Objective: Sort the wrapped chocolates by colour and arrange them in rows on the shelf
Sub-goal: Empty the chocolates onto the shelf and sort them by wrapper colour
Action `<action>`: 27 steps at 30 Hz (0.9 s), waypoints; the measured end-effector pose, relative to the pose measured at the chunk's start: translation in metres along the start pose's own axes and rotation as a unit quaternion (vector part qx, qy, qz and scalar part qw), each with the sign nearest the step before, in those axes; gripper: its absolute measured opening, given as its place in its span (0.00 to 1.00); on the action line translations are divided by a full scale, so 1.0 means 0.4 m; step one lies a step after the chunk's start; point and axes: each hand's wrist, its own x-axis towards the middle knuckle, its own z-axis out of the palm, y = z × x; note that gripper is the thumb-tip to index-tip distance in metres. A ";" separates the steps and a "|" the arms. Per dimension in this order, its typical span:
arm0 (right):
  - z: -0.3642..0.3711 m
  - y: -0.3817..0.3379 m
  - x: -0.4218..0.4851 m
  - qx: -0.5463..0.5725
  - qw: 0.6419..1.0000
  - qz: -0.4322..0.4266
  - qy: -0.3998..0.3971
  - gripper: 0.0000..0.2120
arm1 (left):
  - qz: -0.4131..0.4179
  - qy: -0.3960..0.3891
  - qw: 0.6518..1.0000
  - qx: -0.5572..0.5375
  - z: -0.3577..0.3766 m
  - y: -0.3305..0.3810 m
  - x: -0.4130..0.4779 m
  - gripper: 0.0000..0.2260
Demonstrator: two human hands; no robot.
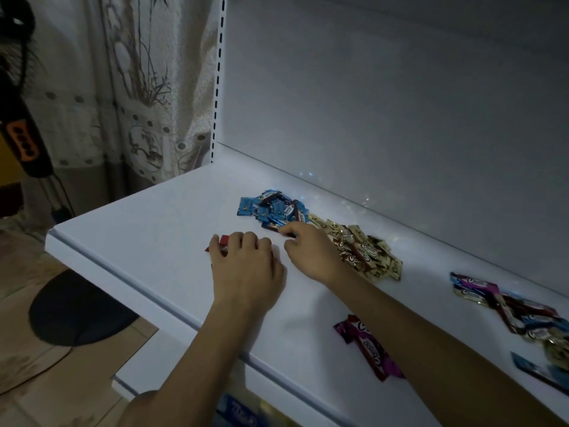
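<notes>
Two bare hands work on a white shelf (138, 241). The left hand (246, 263) lies knuckles up with its fingers curled down over a few red chocolates (222, 241), whose ends stick out past the fingertips. Whether it grips them or only presses on them cannot be told, since the palm hides the hold. The right hand (311, 251) reaches just beside it, with thumb and forefinger pressed together in a pinch on a wrapper at the near edge of the blue chocolates (271, 208). These lie in a loose heap near the back of the shelf. Touching that heap on its right is a heap of gold chocolates (366, 251), partly covered by the right wrist.

Nearer the front edge, under the right forearm, lie a few purple chocolates (366, 346). Well apart at the far right sits a mixed pile (508, 309) of purple, blue, gold and dark wrappers, unsorted. A grey back panel (400, 103) rises behind the shelf, with a slotted upright (218, 72) at its left end. A patterned curtain (123, 87) hangs beyond that.
</notes>
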 end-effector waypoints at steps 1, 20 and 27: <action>0.002 0.003 -0.016 0.014 1.000 0.002 0.011 0.15 | -0.005 0.009 1.000 -0.002 0.000 0.001 0.000 0.20; -0.229 0.332 -0.436 0.076 0.969 0.053 0.227 0.07 | 0.305 0.043 0.924 -0.226 -0.041 0.416 -0.113 0.22; -0.319 0.489 -0.605 0.071 0.943 0.149 0.288 0.08 | 0.339 -0.074 0.907 -0.237 0.013 0.652 -0.216 0.23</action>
